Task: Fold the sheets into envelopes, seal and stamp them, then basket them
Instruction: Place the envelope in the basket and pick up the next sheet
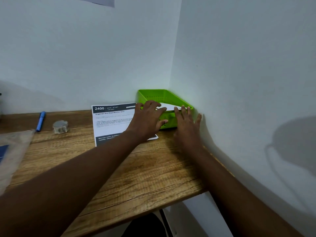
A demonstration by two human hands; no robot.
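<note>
A green perforated basket [164,97] stands in the far right corner of the wooden desk [145,171]. A white folded envelope [169,106] lies tilted in it, one edge resting on the near rim. My left hand [148,118] reaches over the basket's near left rim, with its loosely bent fingertips touching the envelope's left edge. My right hand [187,125] is at the basket's front right, fingers straight and spread, and its fingertips reach the envelope's right end. Neither hand grips anything.
A printed sheet headed "2400" [112,122] lies left of the basket, partly under my left forearm. Further left are a round grey stamp [60,127], a blue pen [40,121] and a clear plastic bag [12,151]. Walls close the back and right.
</note>
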